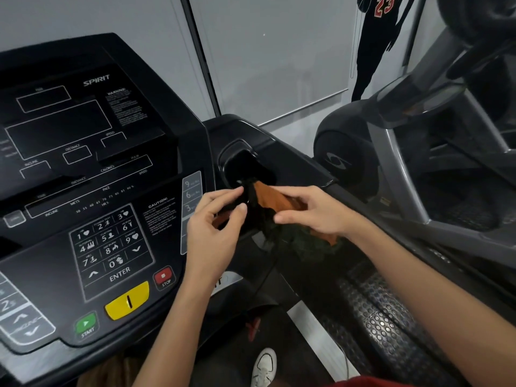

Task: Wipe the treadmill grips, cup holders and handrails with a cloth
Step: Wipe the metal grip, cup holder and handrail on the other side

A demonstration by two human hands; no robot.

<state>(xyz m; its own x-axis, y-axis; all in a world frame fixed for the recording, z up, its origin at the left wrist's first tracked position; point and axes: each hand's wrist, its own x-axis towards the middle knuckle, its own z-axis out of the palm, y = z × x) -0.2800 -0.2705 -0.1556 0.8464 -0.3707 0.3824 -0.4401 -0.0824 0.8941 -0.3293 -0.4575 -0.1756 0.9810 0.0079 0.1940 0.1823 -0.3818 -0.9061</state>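
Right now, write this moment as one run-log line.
left hand: pinches cloth | right hand: holds cloth | cloth: orange and dark, bunched | position: near edge of cup holder

Cloth [268,201] partly hides cup holder [233,152]

Soft cloth [268,202]; glossy black plastic cup holder [237,152].

The cloth [268,203] is coloured partly orange, partly dark green verging on black. The treadmill console [83,129] is finished in black and printed with white outlines and lettering; the cup holder [245,166] is moulded in glossy black. The stop button [163,275] is marked red, the start button [86,323] green, the safety tab [127,300] yellow. The footplate [391,331] is patterned with small black rings. The shoe [264,364] is seen in white. The wall [279,65] is painted pale grey.
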